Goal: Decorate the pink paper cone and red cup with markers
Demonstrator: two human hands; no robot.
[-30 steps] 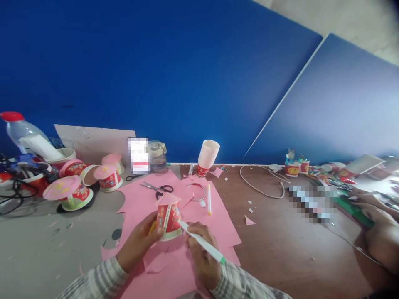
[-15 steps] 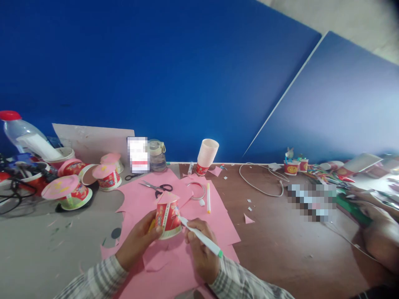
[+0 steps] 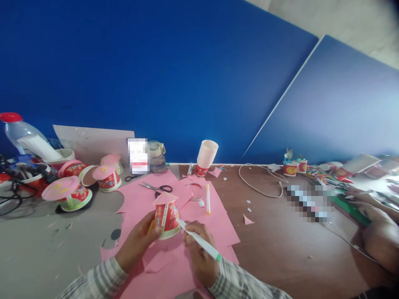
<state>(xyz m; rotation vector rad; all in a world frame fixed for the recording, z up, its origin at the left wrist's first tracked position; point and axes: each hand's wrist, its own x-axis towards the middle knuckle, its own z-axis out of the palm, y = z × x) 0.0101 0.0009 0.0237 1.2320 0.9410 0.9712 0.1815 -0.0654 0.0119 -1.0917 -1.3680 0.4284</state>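
Observation:
My left hand (image 3: 139, 243) grips an upturned red paper cup (image 3: 166, 216) with a pink paper cone on top, holding it just above the pink paper sheets (image 3: 177, 265). Something yellow shows between the cup and my left fingers; I cannot name it. My right hand (image 3: 199, 249) is closed on a white marker with a green end (image 3: 199, 241), its tip touching the cup's right side near the rim.
Scissors (image 3: 156, 189), a wire ring (image 3: 197, 192) and a yellow pen (image 3: 208, 198) lie on the pink paper behind the cup. Several finished pink-topped cups (image 3: 67, 193) stand at left, near a bottle (image 3: 26, 139). A cup stack (image 3: 205, 158) and white cable (image 3: 260, 182) sit further back. Another person's arm (image 3: 378, 241) is at right.
The cup and both hands have stayed nearly in place; the marker tip has slid slightly along the cup's side. The view shifted a little.

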